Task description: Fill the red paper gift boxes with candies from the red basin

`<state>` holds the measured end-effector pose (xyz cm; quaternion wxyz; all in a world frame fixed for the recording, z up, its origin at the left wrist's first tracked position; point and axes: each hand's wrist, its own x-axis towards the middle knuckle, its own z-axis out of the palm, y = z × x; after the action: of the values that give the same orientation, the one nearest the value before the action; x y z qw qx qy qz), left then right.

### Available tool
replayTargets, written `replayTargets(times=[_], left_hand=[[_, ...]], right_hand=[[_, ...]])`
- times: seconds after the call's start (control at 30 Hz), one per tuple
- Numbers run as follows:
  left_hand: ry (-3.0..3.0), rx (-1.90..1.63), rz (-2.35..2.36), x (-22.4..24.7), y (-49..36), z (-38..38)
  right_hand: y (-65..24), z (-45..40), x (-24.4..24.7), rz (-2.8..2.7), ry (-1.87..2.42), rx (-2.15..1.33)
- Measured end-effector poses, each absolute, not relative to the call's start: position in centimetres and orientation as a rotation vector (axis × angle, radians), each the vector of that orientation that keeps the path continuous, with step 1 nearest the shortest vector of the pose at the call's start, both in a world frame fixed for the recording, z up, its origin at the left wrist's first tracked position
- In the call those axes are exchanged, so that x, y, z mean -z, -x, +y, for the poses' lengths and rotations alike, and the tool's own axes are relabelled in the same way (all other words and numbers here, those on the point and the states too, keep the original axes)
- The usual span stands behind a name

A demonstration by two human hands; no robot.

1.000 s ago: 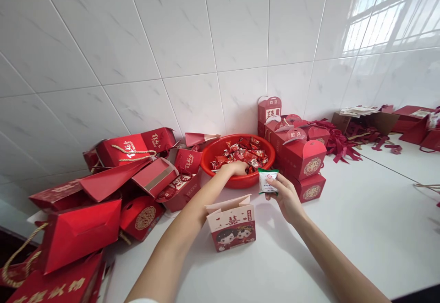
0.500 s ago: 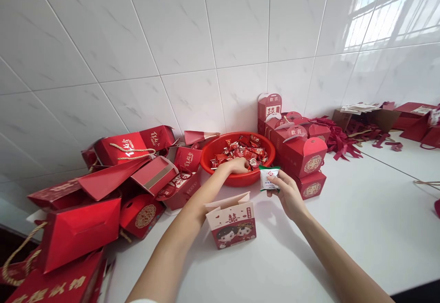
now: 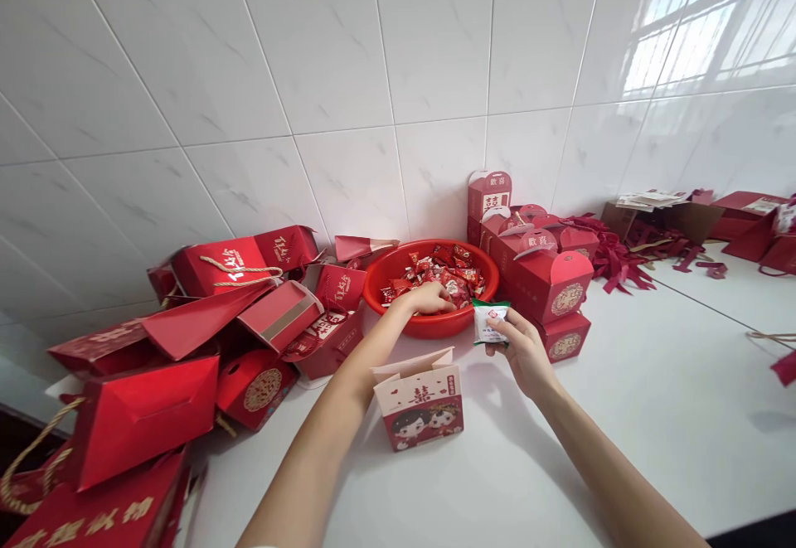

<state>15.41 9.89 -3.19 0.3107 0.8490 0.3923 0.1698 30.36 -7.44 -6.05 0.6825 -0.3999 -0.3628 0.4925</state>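
Carton pile: Red folded cartons (image 3: 149, 415) are heaped at 9 to 10 o'clock from the printed bag, tilted at mixed angles; some are fitted with rope handles.
Printed bag: The paper bag (image 3: 426, 415) is stood upright on the white table (image 3: 497, 473), its top open. Cream upper panel, red lower panel; two cartoon figures are printed on the front. It is gripped by neither hand.
Left hand: The left hand (image 3: 428, 298) is placed at 12 o'clock from the bag, inside the basin. Its fingers are lowered among the sweets; fingertips are partly hidden, so whether anything is gripped cannot be told.
Basin: The red basin (image 3: 431, 330) is set at 12 o'clock, loaded with red-wrapped sweets (image 3: 463, 258).
Packet: The white packet (image 3: 485, 332) is held at 1 to 2 o'clock, near the basin's rim. Green ends, red emblem; the wrapper appears sealed.
Right hand: The packet is pinched narrowly between thumb and fingers of the right hand (image 3: 528, 357).
Handling status: One packet is already in hand, outside the bag; by judgement, selection at the basin is unfinished.
Stacked cartons: Closed red cartons (image 3: 563, 299) are stacked at 2 o'clock.
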Motion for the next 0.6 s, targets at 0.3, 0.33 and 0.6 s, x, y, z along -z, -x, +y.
replayTargets(times=[0.3,0.33,0.6], left_hand=[[-2.193,-0.581,1.009,2.13,-15.63,9.14],[-2.189,-0.592,1.005,2.15,-15.62,9.12],[-2.163,-0.692,0.957,2.42,-15.50,9.33]], right_hand=[[-30.37,-7.45,6.16,-0.821,0.905,-1.107],[-30.36,-7.47,6.17,-0.821,0.904,-1.108],[-30.29,-7.48,6.15,-0.825,0.912,-1.110]])
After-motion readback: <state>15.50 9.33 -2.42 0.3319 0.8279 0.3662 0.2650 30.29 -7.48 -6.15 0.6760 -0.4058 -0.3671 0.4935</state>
